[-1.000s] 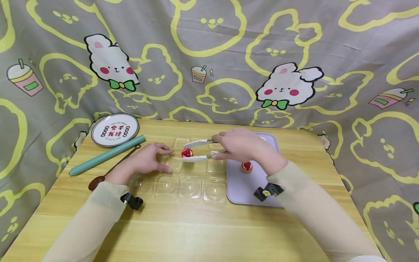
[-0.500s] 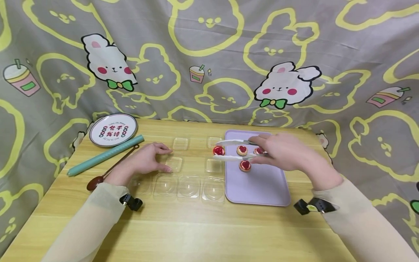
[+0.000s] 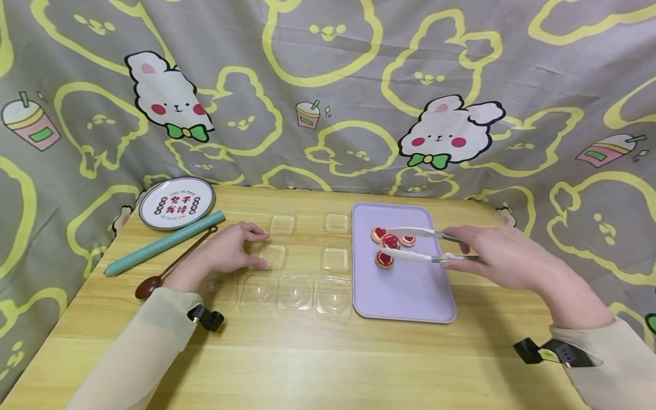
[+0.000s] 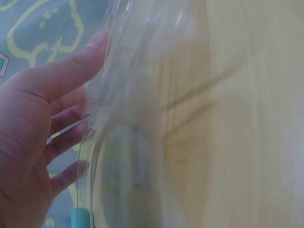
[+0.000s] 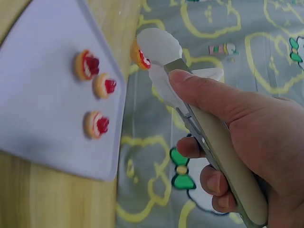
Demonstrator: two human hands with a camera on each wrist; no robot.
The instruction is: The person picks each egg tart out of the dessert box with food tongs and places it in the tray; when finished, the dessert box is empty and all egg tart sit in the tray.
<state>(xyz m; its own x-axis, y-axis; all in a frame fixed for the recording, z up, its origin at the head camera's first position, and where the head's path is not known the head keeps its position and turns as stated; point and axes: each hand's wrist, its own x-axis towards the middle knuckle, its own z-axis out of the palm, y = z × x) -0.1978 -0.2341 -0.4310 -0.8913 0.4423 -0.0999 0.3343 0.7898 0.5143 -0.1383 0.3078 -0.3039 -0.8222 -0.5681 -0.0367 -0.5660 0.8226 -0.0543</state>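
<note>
My right hand (image 3: 504,256) grips a pair of metal tongs (image 3: 410,255) with pale, broad tips above the lilac tray (image 3: 405,296). Between those tips sits a small red-topped tart (image 3: 390,241), raised off the tray, as the right wrist view also shows with the tart (image 5: 138,54). Below it, 3 similar tarts lie on the tray, one being the front tart (image 3: 384,260). My left hand (image 3: 225,247), thumb and fingers spread, touches the left edge of a clear plastic container (image 3: 295,292) with square compartments and rounded domes. Through the plastic its outline is faint.
A round plate with red lettering (image 3: 177,203) stands at the back left. In front of it lie a teal rod (image 3: 166,244) and a dark brown spoon (image 3: 150,286), partly behind the left forearm. A patterned curtain (image 3: 328,91) hangs behind the wooden table (image 3: 287,364).
My right hand has carried the tart in the tongs rightward, from over the container to above the tray. The left hand stays at the container's edge.
</note>
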